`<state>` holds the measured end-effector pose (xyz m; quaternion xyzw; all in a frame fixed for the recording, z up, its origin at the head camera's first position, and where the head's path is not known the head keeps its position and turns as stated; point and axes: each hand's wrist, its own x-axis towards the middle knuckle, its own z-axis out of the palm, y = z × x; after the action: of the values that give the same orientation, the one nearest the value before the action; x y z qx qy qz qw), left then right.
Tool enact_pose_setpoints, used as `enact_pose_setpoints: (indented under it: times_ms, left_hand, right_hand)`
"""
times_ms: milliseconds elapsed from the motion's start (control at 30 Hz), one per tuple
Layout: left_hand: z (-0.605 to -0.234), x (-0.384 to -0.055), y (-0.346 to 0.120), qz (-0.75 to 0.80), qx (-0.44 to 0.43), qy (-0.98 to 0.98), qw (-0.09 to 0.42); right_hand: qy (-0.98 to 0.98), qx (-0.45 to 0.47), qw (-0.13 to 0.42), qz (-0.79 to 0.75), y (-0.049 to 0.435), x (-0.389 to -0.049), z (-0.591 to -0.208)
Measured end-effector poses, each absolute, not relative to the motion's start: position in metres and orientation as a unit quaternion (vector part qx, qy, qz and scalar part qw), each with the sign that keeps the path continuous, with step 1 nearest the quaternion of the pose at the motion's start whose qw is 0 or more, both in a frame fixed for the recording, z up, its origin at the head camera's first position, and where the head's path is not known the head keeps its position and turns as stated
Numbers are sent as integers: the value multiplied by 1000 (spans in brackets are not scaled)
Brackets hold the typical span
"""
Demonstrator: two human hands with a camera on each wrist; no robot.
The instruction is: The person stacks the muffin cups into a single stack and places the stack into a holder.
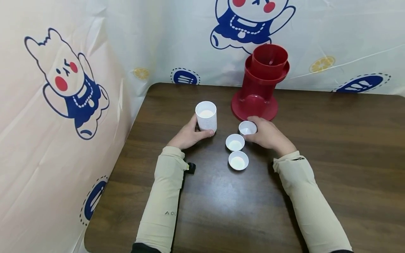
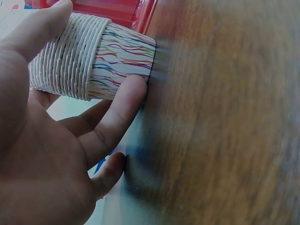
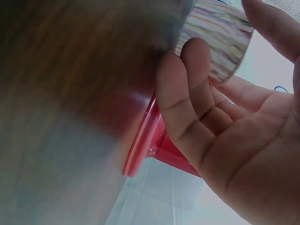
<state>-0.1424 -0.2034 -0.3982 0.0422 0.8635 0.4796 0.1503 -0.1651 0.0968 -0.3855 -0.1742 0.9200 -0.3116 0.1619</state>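
Note:
My left hand grips a stack of nested paper cups, thumb on the near side and fingers round the other. In the left wrist view, the lowest cup shows wavy coloured lines, and its bottom is right at the tabletop. My right hand pinches a single paper cup by its sides, thumb nearest me. That cup has streaky coloured walls in the right wrist view. Two more upright cups stand in front of it, a middle cup and a near cup, placed close together.
Behind the right hand stands a red plastic stand with a round base and a cup-shaped top. The brown wooden table has a printed curtain along its back and left edges.

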Motion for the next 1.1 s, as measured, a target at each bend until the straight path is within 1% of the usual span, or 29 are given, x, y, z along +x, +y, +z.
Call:
enact_pose_setpoints:
  times_ms: [467, 733, 1100]
  left_hand:
    - [-400, -144, -203, 489, 57, 859, 139]
    - [-401, -144, -204, 485, 54, 861, 142]
    - [-400, -144, -203, 487, 58, 860, 143]
  right_hand:
    - [906, -132, 121, -383, 105, -165, -383]
    - [876, -137, 78, -456, 101, -162, -381]
    - [851, -150, 63, -499, 87, -156, -367]
